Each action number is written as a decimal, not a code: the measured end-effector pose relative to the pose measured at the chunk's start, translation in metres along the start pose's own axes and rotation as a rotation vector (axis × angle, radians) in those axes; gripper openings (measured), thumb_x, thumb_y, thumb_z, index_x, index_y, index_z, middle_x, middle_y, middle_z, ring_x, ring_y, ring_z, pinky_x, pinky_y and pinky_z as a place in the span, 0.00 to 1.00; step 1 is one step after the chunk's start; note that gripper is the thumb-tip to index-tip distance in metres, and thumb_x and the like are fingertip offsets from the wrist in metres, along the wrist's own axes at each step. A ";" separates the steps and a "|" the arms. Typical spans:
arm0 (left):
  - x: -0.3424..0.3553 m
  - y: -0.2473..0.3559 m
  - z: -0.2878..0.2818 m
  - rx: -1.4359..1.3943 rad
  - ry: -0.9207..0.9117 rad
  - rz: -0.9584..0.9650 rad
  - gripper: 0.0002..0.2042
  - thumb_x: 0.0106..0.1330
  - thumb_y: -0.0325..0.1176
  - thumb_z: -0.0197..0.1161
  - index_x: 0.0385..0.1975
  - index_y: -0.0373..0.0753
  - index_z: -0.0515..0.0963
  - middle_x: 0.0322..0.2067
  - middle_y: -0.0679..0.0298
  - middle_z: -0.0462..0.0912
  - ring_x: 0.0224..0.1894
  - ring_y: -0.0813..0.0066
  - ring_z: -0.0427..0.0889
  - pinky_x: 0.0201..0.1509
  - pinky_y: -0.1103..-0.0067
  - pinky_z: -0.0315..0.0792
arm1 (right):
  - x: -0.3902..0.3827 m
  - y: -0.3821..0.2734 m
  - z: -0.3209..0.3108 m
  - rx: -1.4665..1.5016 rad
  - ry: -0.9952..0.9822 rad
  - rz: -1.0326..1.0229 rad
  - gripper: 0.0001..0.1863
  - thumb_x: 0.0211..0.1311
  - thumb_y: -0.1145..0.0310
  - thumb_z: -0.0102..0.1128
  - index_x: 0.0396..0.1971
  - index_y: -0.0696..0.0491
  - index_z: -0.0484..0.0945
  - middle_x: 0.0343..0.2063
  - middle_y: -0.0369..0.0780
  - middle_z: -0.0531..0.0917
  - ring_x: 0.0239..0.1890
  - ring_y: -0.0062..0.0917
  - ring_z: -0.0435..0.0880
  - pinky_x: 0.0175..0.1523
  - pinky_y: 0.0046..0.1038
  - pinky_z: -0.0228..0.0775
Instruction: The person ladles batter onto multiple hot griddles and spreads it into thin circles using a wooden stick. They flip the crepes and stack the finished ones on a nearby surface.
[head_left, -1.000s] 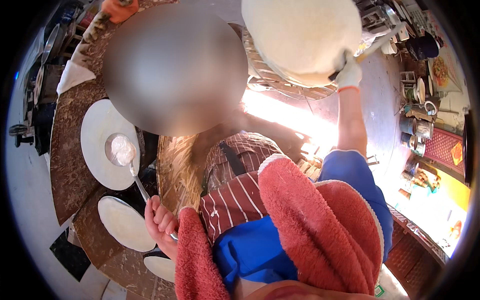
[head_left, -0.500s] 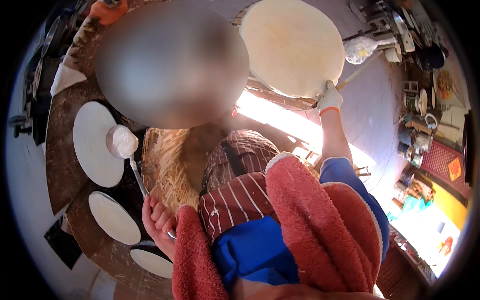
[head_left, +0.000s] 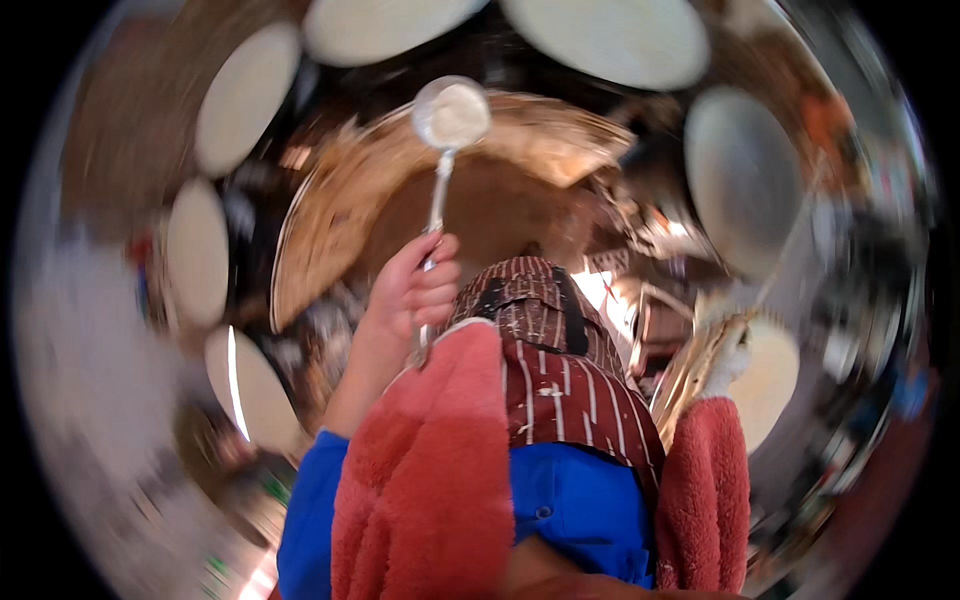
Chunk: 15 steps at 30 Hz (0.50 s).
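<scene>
Holding a metal ladle [head_left: 441,180] of pale paste [head_left: 460,115] out beyond the striped apron [head_left: 575,395].
The left hand [head_left: 414,285] clamps its fingers round the ladle; the right hand [head_left: 728,360], fingers too blurred to tell, is near a pale disc [head_left: 775,385].

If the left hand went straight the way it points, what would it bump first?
Past the ladle it holds, the left hand would probably meet the tan rim first, though that may lie lower; depth is unclear.
</scene>
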<state>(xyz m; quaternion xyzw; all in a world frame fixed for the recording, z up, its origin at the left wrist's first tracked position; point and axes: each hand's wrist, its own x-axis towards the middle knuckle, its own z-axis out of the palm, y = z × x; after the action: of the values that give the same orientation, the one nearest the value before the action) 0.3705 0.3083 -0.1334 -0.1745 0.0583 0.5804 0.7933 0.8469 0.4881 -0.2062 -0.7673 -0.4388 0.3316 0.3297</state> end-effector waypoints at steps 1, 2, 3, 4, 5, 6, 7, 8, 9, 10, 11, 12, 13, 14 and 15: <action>-0.039 -0.004 -0.023 -0.006 0.029 0.173 0.17 0.71 0.47 0.38 0.27 0.42 0.62 0.10 0.75 0.54 0.07 0.86 0.52 0.09 0.83 0.52 | -0.015 -0.031 0.068 -0.009 -0.298 -0.106 0.15 0.62 0.60 0.50 0.35 0.59 0.74 0.20 0.32 0.73 0.23 0.17 0.70 0.28 0.22 0.62; -0.071 -0.013 -0.039 -0.014 0.065 0.325 0.17 0.71 0.49 0.39 0.26 0.42 0.62 0.09 0.75 0.54 0.07 0.86 0.52 0.09 0.83 0.52 | -0.043 -0.061 0.118 -0.022 -0.567 -0.203 0.13 0.62 0.62 0.52 0.35 0.59 0.74 0.20 0.31 0.72 0.22 0.15 0.69 0.26 0.21 0.62; -0.101 -0.025 -0.063 -0.023 0.101 0.458 0.18 0.70 0.50 0.39 0.25 0.43 0.63 0.09 0.75 0.54 0.07 0.86 0.52 0.09 0.83 0.52 | -0.079 -0.079 0.162 -0.082 -0.779 -0.431 0.10 0.62 0.65 0.53 0.34 0.57 0.74 0.19 0.30 0.72 0.20 0.13 0.66 0.23 0.19 0.58; -0.127 -0.045 -0.076 -0.009 0.172 0.569 0.19 0.70 0.51 0.40 0.24 0.43 0.64 0.09 0.75 0.53 0.07 0.86 0.52 0.09 0.83 0.53 | -0.117 -0.081 0.197 -0.094 -0.982 -0.629 0.07 0.61 0.67 0.54 0.32 0.56 0.74 0.18 0.30 0.72 0.17 0.11 0.64 0.20 0.18 0.55; -0.153 -0.062 -0.095 -0.002 0.300 0.703 0.19 0.67 0.53 0.44 0.22 0.45 0.63 0.09 0.76 0.52 0.07 0.87 0.51 0.09 0.83 0.51 | -0.154 -0.082 0.224 -0.129 -1.184 -0.633 0.09 0.60 0.67 0.55 0.34 0.58 0.73 0.20 0.32 0.73 0.19 0.14 0.67 0.24 0.20 0.60; -0.151 -0.134 -0.087 -0.048 0.436 0.841 0.19 0.65 0.54 0.49 0.20 0.47 0.63 0.09 0.77 0.50 0.07 0.87 0.49 0.09 0.83 0.50 | -0.161 -0.096 0.200 -0.209 -1.409 -0.634 0.11 0.59 0.67 0.56 0.36 0.59 0.73 0.22 0.34 0.75 0.22 0.17 0.71 0.27 0.22 0.65; -0.180 -0.154 -0.101 -0.050 0.513 0.946 0.18 0.66 0.52 0.50 0.20 0.48 0.63 0.09 0.77 0.50 0.08 0.87 0.48 0.10 0.83 0.48 | -0.212 -0.096 0.215 -0.189 -1.520 -0.872 0.11 0.58 0.68 0.56 0.37 0.59 0.72 0.21 0.37 0.76 0.21 0.21 0.73 0.27 0.25 0.66; -0.201 -0.181 -0.113 -0.095 0.635 1.044 0.17 0.66 0.51 0.50 0.20 0.48 0.63 0.09 0.77 0.50 0.08 0.87 0.49 0.10 0.83 0.49 | -0.255 -0.099 0.221 -0.163 -1.621 -1.112 0.10 0.58 0.69 0.56 0.37 0.58 0.72 0.20 0.41 0.78 0.20 0.25 0.75 0.27 0.27 0.68; -0.211 -0.221 -0.124 -0.155 0.760 1.135 0.16 0.66 0.49 0.51 0.20 0.48 0.62 0.09 0.77 0.51 0.08 0.87 0.49 0.10 0.84 0.49 | -0.288 -0.097 0.218 -0.237 -1.789 -1.213 0.10 0.58 0.69 0.56 0.38 0.57 0.72 0.20 0.44 0.78 0.20 0.30 0.77 0.26 0.29 0.69; -0.220 -0.254 -0.139 -0.215 0.877 1.198 0.16 0.66 0.48 0.51 0.20 0.48 0.62 0.09 0.77 0.51 0.08 0.87 0.50 0.10 0.84 0.49 | -0.321 -0.094 0.212 -0.321 -1.932 -1.313 0.10 0.58 0.70 0.55 0.39 0.55 0.73 0.20 0.47 0.78 0.20 0.36 0.79 0.26 0.32 0.69; -0.222 -0.293 -0.162 -0.302 0.897 1.278 0.15 0.66 0.45 0.52 0.19 0.48 0.62 0.10 0.77 0.53 0.08 0.87 0.52 0.09 0.84 0.48 | -0.358 -0.094 0.193 -0.432 -2.011 -1.332 0.12 0.59 0.69 0.55 0.43 0.53 0.72 0.19 0.47 0.78 0.22 0.42 0.80 0.25 0.36 0.70; -0.225 -0.331 -0.187 -0.450 0.965 1.261 0.14 0.67 0.42 0.50 0.19 0.48 0.61 0.10 0.77 0.55 0.08 0.86 0.53 0.08 0.83 0.48 | -0.379 -0.081 0.188 -0.601 -2.096 -1.524 0.18 0.61 0.66 0.51 0.50 0.52 0.68 0.21 0.50 0.79 0.25 0.43 0.81 0.29 0.39 0.71; -0.273 -0.357 -0.190 -0.579 1.022 1.228 0.14 0.67 0.41 0.49 0.19 0.48 0.61 0.10 0.77 0.55 0.08 0.86 0.53 0.08 0.83 0.47 | -0.449 -0.081 0.180 -0.809 -2.183 -1.574 0.20 0.62 0.65 0.48 0.54 0.51 0.65 0.24 0.50 0.79 0.28 0.43 0.81 0.32 0.41 0.72; -0.297 -0.387 -0.201 -0.705 1.060 1.183 0.14 0.67 0.41 0.48 0.18 0.47 0.61 0.10 0.77 0.54 0.08 0.85 0.52 0.08 0.83 0.46 | -0.494 -0.070 0.170 -1.040 -2.238 -1.628 0.22 0.63 0.63 0.46 0.57 0.50 0.62 0.26 0.51 0.80 0.30 0.43 0.81 0.35 0.42 0.72; -0.310 -0.411 -0.222 -0.782 0.960 1.155 0.14 0.68 0.41 0.47 0.19 0.47 0.61 0.10 0.77 0.54 0.08 0.85 0.51 0.08 0.83 0.45 | -0.520 -0.055 0.161 -1.146 -2.210 -1.733 0.22 0.63 0.64 0.44 0.57 0.51 0.62 0.28 0.51 0.80 0.32 0.43 0.81 0.37 0.42 0.72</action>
<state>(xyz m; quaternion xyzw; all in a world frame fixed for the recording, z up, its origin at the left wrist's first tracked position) 0.6830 -0.1570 -0.1628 -0.6067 0.2638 0.7359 0.1439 0.4879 0.0802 -0.1390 0.3255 -0.8265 0.2226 -0.4016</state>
